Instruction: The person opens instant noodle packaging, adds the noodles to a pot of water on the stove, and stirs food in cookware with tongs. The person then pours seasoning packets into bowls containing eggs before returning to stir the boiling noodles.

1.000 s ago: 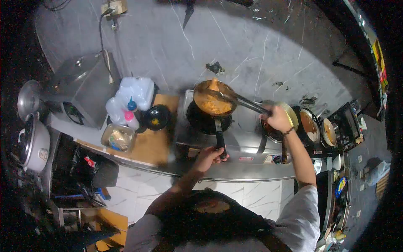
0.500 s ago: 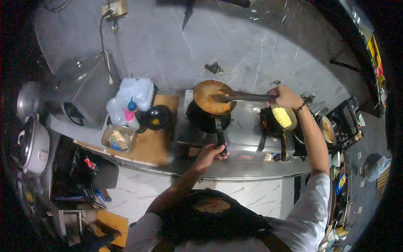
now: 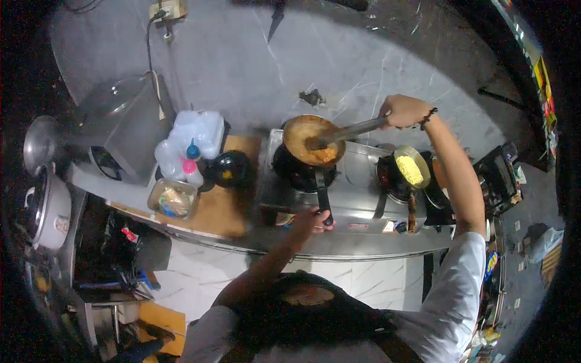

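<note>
In the head view my left hand (image 3: 313,222) is closed round the black handle of a frying pan (image 3: 301,128), which sits tilted over the left burner. Orange-brown food (image 3: 325,155) lies at the lower right of the pan. My right hand (image 3: 407,112) grips the end of a long dark spatula (image 3: 358,128), its blade down inside the pan by the food. Right of this stands a smaller pan (image 3: 428,175) holding bright yellow food, on the right burner of the steel stove (image 3: 357,206).
A black bowl (image 3: 232,169), squeeze bottles (image 3: 192,172), clear plastic containers (image 3: 196,130) and a tub of food (image 3: 173,199) stand left of the stove on a brown board (image 3: 233,212). A rice cooker (image 3: 49,209) is far left. Behind rises a grey wall (image 3: 236,72).
My right hand has risen slightly, steepening the spatula. The food has gathered towards the pan's lower right. The whole view has shifted a little.
</note>
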Demonstrator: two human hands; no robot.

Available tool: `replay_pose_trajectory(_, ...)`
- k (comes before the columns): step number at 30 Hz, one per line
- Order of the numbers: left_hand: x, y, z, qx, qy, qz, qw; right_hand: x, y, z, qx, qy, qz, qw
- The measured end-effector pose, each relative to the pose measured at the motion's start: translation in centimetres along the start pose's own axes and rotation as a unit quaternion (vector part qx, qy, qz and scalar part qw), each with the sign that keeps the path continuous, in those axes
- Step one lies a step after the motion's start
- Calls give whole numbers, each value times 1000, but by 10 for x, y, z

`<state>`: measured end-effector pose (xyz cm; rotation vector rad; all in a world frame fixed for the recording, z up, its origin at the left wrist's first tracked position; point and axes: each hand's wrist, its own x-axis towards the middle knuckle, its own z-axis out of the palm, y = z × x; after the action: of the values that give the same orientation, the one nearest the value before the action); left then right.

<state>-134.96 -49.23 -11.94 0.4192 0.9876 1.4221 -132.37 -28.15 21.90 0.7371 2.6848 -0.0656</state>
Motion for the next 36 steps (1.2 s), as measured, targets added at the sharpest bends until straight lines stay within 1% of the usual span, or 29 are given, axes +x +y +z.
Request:
replay_pose_trajectory(1, 2, -1, -2, -26, -4, -10, 1000, 2, -7, 3, -6, -8, -2, 1000)
replay_pose_trajectory(2, 6, -5, -5, -25, -5, -11, 1000, 6, -10, 7, -4, -7, -1, 1000)
replay_pose_trajectory(4, 14, -10, -7, -48, -12, -5, 999, 16, -11, 17, -69, -11, -26, 997)
replay_pose_trajectory(5, 15, -14, -9, -47, -13, -7, 999, 18, -7, 21, -111, 28, -106, 988)
replay_pose_trajectory(7, 0, -1, -1, 17, -2, 20, 1000, 23, 6, 23, -108, 26, -104, 988)
replay_pose_trajectory(9, -8, 13, 5, 45, 6, 7, 999, 18, 18, 24, -107, 25, -104, 989)
replay_pose_trajectory(10, -13, 20, 10, 68, 15, -5, 998, 9, 22, 24, -27, 10, -41, 999)
replay_pose_trajectory(11, -20, 26, 16, 65, 16, 1, 998, 1, 28, 25, 51, -4, 21, 998)
replay_pose_trajectory(12, -31, 32, 22, 59, 20, 23, 998, 0, 43, 32, 44, -3, 17, 999)
replay_pose_trajectory(14, -35, 31, 19, 49, 29, 51, 997, 9, 75, 56, 23, 116, -103, 988)
replay_pose_trajectory(15, -29, 24, 14, 53, 11, 57, 997, 11, 78, 64, 18, 117, -107, 987)
replay_pose_trajectory(17, -25, 19, 15, 57, -7, 65, 996, 11, 85, 73, 2, 198, -145, 969)
replay_pose_trajectory(18, -26, 19, 17, 37, 0, 78, 996, 10, 82, 73, 2, 200, -145, 969)
replay_pose_trajectory(20, -24, 16, 17, 22, 8, 90, 996, 9, 72, 73, -63, 182, -70, 979)
replay_pose_trajectory(21, -20, 14, 15, 23, 0, 95, 995, 13, 76, 76, -61, 183, -69, 979)
replay_pose_trajectory(23, -13, 9, 11, 24, -7, 99, 995, 29, 85, 89, -138, 180, -88, 970)
replay_pose_trajectory(26, -14, 4, 8, 23, 17, 88, 996, 43, 95, 105, -137, 191, -101, 967)
replay_pose_trajectory(27, -14, 2, 6, 32, 2, 93, 995, 42, 94, 103, -134, 189, -105, 967)
replay_pose_trajectory(29, -16, 4, 5, 41, -10, 96, 994, 31, 91, 92, -82, 190, -82, 975)
replay_pose_trajectory(32, -22, 12, 13, 34, 5, 79, 996, 16, 95, 76, -60, 203, -105, 972)
replay_pose_trajectory(33, -22, 12, 15, -1, 18, 71, 997, 4, 81, 65, -111, 177, -53, 976)
replay_pose_trajectory(34, -22, 14, 17, -37, 30, 62, 997, 1, 77, 63, -110, 174, -50, 977)
replay_pose_trajectory(36, -27, 20, 22, -43, 28, 65, 997, -4, 74, 63, -139, 188, -46, 971)
